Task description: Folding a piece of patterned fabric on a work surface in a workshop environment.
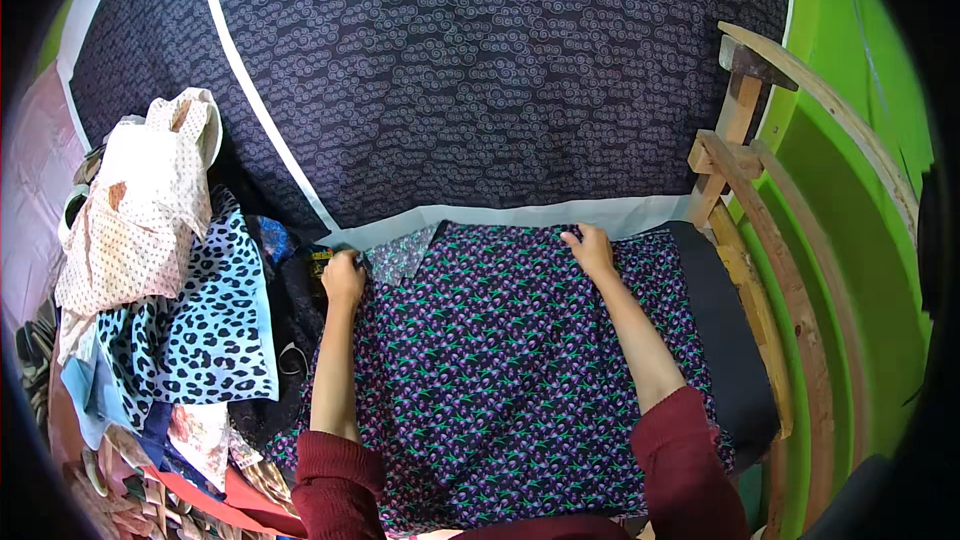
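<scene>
A dark floral cloth, purple blossoms with green leaves, lies spread in front of me. My left hand is closed at its far left corner, with the fingertips partly hidden. At the far edge, right of the middle, my right hand pinches the cloth, its thumb to the left of the fingers. A grey, small-patterned flap shows at the far edge, just right of my left hand. Beneath the cloth, a dark grey padded surface sticks out on the right.
On the left a heap of clothes holds a cream dotted garment and a light blue leopard-spotted cloth. A wooden slatted frame stands at the right by a green wall. Dark swirl-patterned fabric with white edging covers the far side.
</scene>
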